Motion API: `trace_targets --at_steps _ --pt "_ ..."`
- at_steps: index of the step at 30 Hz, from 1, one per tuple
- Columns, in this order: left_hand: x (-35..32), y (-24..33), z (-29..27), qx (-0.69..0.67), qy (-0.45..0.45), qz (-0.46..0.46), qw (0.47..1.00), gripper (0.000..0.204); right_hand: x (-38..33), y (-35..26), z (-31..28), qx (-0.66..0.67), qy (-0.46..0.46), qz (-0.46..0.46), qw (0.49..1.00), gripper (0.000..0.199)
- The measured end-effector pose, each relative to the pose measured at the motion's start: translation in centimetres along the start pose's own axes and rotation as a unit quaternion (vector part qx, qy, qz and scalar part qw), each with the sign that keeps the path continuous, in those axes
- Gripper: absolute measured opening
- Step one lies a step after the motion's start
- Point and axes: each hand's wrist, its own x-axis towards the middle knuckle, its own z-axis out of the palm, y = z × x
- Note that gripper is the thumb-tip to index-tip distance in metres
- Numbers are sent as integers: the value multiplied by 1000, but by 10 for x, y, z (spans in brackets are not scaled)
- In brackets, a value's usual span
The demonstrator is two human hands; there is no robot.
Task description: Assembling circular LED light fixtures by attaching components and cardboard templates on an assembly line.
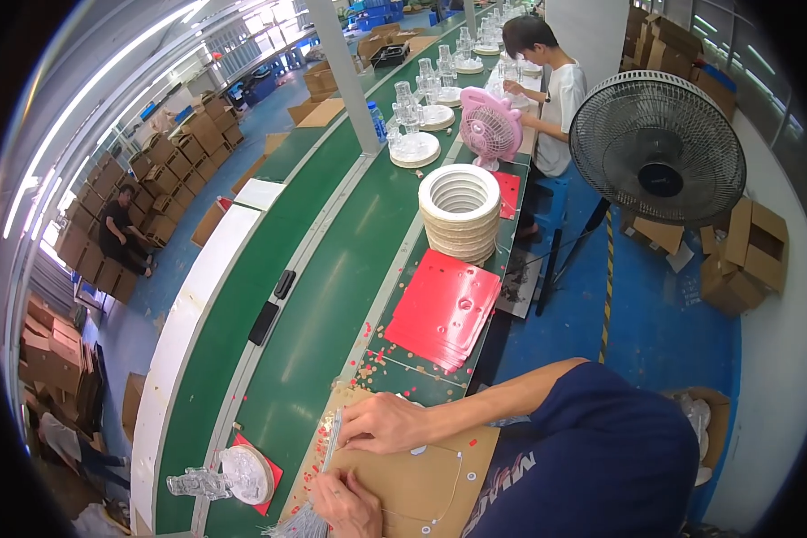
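Observation:
My right hand (pixel 387 423) reaches in from the right, fingers curled and pinching at a thin pale strip (pixel 333 441) along the far edge of a tan board (pixel 439 471). My left hand (pixel 345 504) sits just below it, fingertips bent together; whatever is in them is hidden. A thin white cord (pixel 458 495) lies on the board in an open loop. Close to my left hand is a bundle of fine silvery strands (pixel 298 523). Small red and gold bits (pixel 307 471) are scattered along the board's far edge.
Red perforated sheets (pixel 444 309) and stacked white rings (pixel 460 202) stand on the green bench. A clear piece with a round base (pixel 247 475) lies at left. Beyond are a pink fan (pixel 490 125), a black fan (pixel 659 148) and a person (pixel 560 99) at work.

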Motion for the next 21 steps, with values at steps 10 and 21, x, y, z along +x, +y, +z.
trace_targets --at_steps 10,21 --pt "3 -6 9 -153 48 0 987 25 -5 12 1 -15 -11 -165 986 5" --pt "6 2 9 -71 86 61 992 19 -13 3 2 -28 -3 -140 990 4"
